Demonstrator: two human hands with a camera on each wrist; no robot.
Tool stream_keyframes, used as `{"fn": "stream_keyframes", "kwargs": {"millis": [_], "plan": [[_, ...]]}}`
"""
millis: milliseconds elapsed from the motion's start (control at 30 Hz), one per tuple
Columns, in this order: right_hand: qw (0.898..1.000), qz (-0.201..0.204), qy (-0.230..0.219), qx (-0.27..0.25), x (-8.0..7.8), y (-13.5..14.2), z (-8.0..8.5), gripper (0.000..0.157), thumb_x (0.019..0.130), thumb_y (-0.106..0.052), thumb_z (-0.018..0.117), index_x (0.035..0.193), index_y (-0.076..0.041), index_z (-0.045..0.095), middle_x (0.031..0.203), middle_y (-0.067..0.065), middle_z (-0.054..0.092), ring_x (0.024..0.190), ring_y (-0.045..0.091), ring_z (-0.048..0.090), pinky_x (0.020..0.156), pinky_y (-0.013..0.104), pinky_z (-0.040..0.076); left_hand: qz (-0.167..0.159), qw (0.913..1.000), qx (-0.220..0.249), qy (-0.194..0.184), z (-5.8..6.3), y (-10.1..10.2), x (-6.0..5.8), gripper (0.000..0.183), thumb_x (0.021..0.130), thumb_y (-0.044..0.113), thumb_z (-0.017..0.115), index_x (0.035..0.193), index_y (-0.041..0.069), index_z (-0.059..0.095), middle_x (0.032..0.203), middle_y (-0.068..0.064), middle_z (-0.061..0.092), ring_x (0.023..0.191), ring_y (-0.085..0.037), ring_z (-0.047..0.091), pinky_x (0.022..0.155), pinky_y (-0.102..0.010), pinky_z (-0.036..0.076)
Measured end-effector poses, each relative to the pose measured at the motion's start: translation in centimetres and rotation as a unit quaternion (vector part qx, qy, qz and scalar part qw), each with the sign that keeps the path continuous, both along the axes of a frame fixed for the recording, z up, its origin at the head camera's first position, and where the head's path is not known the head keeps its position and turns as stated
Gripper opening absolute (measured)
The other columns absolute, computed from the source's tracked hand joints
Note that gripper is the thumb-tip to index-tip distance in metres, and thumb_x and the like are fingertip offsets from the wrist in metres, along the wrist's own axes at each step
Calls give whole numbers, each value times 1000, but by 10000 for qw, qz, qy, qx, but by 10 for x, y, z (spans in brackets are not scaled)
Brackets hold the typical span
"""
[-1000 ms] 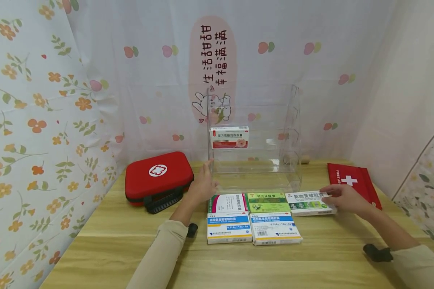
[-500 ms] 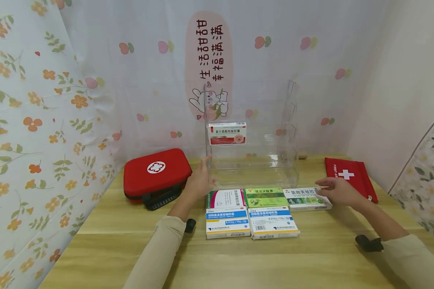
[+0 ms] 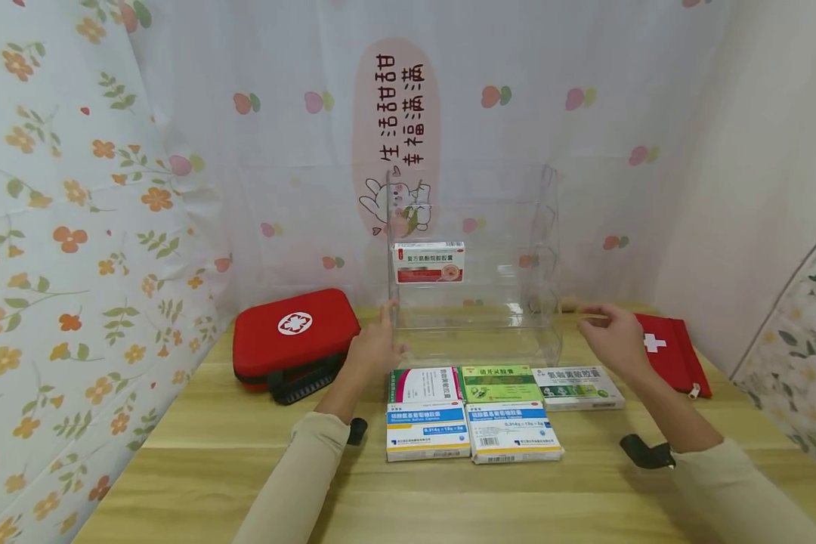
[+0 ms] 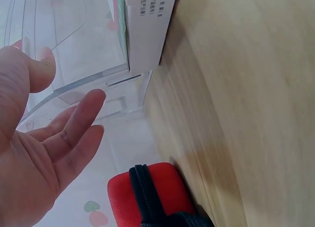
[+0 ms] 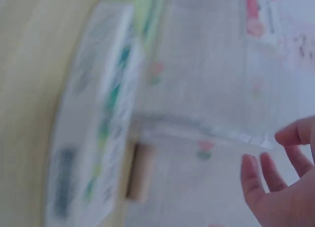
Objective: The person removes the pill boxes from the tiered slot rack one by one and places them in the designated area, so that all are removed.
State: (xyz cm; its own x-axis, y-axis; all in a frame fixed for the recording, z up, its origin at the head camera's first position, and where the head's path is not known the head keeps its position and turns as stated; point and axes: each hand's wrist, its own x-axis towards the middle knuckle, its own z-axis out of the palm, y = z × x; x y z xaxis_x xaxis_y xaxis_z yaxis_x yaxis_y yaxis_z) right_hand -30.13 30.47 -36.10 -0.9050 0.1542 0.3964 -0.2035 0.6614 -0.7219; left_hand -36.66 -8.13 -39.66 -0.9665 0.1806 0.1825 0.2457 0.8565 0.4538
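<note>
A clear stepped display rack [image 3: 472, 344] stands mid-table, with a white-and-red medicine box [image 3: 428, 264] upright on a tier at its left. My left hand [image 3: 377, 344] is at the rack's left side; in the left wrist view its thumb overlaps the clear panel and the other fingers are loosely extended below the panel's edge. At the rack's foot are a white, pink and green box [image 3: 427, 385], a green box [image 3: 499, 384] and a white capsule box [image 3: 578, 391]. My right hand [image 3: 615, 340] hovers beyond the white box, fingers spread and holding nothing.
Two blue-and-white medicine boxes [image 3: 514, 431] lie in front of the other boxes. A red first-aid case [image 3: 295, 329] with a black handle stands at the left, and a red first-aid pouch [image 3: 676, 351] lies at the right. Printed curtains surround the wooden table [image 3: 449, 502].
My right hand has let go of the white capsule box and risen toward the rack's right side, away from the box. My left hand has stayed by the rack.
</note>
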Motion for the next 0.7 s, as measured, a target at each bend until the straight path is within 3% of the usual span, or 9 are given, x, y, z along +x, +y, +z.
{"fn": "stream_keyframes", "kwargs": {"millis": [133, 267, 533, 700], "plan": [[9983, 17, 403, -431, -5, -24, 9, 32, 99, -21, 56, 121, 3, 62, 126, 20, 60, 113, 38, 59, 72, 5, 45, -65, 9999, -68, 46, 0, 0, 0, 91, 86, 28, 78, 151, 24, 14, 68, -4, 54, 54, -20, 54, 51, -30, 48], [9967, 250, 625, -463, -14, -41, 12, 30, 98, -21, 59, 119, 0, 64, 125, 17, 62, 111, 35, 62, 77, 7, 46, -45, 9999, -78, 45, 0, 0, 1, 92, 85, 27, 79, 151, 23, 15, 69, -4, 53, 55, -19, 54, 51, -30, 48], [9921, 671, 943, -492, -40, -63, 18, 22, 96, -10, 60, 112, 3, 67, 116, 21, 66, 98, 22, 64, 67, 9, 48, -30, 9997, -225, 19, 2, -2, 1, 93, 85, 30, 79, 152, 22, 15, 72, -3, 54, 57, -18, 55, 56, -30, 50], [9892, 944, 877, -694, -54, -74, 23, 24, 94, -7, 59, 114, 3, 68, 120, 20, 65, 100, 23, 63, 63, 12, 48, -69, 9998, -169, -24, 0, -2, -3, 94, 85, 31, 79, 152, 24, 14, 75, -3, 54, 60, -18, 57, 56, -30, 51]]}}
